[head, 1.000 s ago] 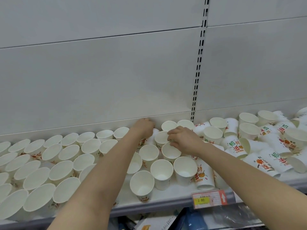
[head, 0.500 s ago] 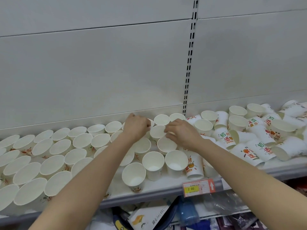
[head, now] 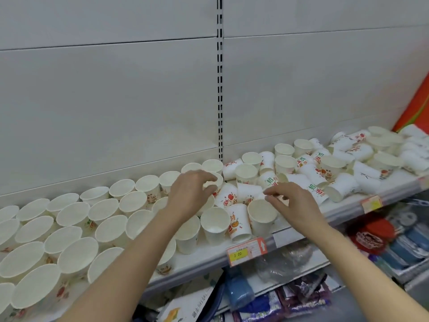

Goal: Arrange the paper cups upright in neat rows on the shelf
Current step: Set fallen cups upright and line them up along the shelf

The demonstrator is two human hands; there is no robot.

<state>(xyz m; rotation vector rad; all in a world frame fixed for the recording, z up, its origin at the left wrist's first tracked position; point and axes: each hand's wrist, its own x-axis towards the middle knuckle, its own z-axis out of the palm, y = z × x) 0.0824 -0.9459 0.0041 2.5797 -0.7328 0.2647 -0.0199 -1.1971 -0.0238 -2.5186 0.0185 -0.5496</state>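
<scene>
Here the shelf (head: 209,261) carries upright paper cups (head: 69,217) in rows toward nine o'clock, and toppled cups (head: 343,173) heaped toward two o'clock. The left hand (head: 189,194) curls round a back-row cup (head: 214,182), apparently grasping its rim. The right hand (head: 293,203) hovers, fingers loosely bent, released, above an upright cup (head: 262,212).

Bright, even light falls from overhead, flat and white, with no hard glare. Shadows are soft and faint, pooling only between the paper cups (head: 214,223) and under the shelf (head: 299,231) front edge. Wide-angle bending stretches the cups at the left end. Slight softness blurs print and fine detail throughout.
</scene>
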